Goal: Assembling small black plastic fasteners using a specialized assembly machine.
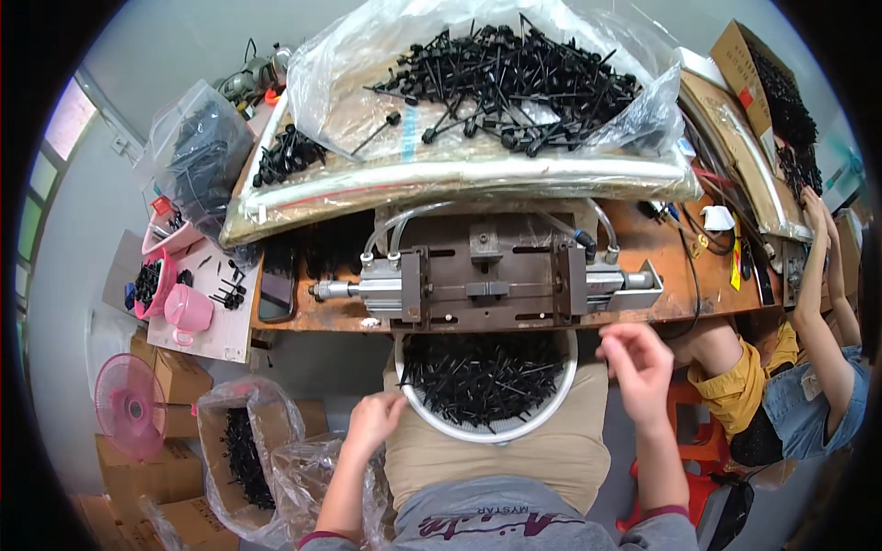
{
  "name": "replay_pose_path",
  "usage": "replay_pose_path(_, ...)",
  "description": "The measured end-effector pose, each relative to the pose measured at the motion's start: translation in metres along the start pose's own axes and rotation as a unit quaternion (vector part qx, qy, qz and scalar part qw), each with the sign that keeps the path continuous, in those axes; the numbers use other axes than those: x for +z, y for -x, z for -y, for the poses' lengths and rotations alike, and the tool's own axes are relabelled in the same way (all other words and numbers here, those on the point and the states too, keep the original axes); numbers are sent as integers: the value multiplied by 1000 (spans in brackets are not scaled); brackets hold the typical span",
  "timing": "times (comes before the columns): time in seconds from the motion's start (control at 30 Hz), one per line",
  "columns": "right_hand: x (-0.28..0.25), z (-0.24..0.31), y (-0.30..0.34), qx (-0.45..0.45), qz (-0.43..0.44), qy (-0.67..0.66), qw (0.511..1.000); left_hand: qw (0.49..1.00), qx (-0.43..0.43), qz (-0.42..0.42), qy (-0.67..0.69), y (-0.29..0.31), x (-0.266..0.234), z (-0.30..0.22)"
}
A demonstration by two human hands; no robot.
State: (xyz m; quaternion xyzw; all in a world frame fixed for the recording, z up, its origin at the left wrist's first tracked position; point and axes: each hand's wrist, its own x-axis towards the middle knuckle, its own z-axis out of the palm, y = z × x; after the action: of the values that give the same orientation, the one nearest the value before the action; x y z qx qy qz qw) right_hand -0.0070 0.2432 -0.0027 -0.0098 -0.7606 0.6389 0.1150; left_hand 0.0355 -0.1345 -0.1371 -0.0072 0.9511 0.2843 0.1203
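A white round basket (508, 434) filled with black plastic parts (482, 376) rests on my lap, under the table's front edge. My left hand (375, 421) is at the basket's left rim with its fingers closed together; whether anything is between them is hidden. To the right of the basket, my right hand (638, 367) is raised near the table edge, fingers loosely bent and apart, with nothing visible in it. In front of me stands a metal clamping fixture (487, 266) with a pneumatic cylinder at each side. A small dark block sits at its centre.
Behind the fixture, a plastic-lined tray (367, 184) bears a heap of black stemmed parts (524, 83). At left are a phone (277, 292), pink mug (188, 308) and pink fan (130, 406). A bag-lined box (248, 459) stands below. At right, another person (818, 367) reaches toward black parts.
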Motion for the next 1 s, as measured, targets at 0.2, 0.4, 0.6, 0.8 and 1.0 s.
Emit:
replay_pose_path(0.2, 37, 82, -130, -327, -28, 218, 919, 968, 188, -164, 27, 8, -36, -86)
replay_pose_path(0.4, 94, 109, -236, -191, 131, 504, 832, 961, 256, -99, 46, 37, -21, -101)
replay_pose_path(0.6, 80, 67, -259, -211, 104, 567, 790, 926, 357, -79, 95, 39, 9, -135)
replay_pose_path(0.8, 111, 64, -263, -278, 97, 570, 767, 927, 362, -63, 81, 39, 4, -141)
replay_pose_path(1.0, 133, 48, -268, -317, 58, 546, 774, 927, 360, -34, 98, 37, 4, -152)
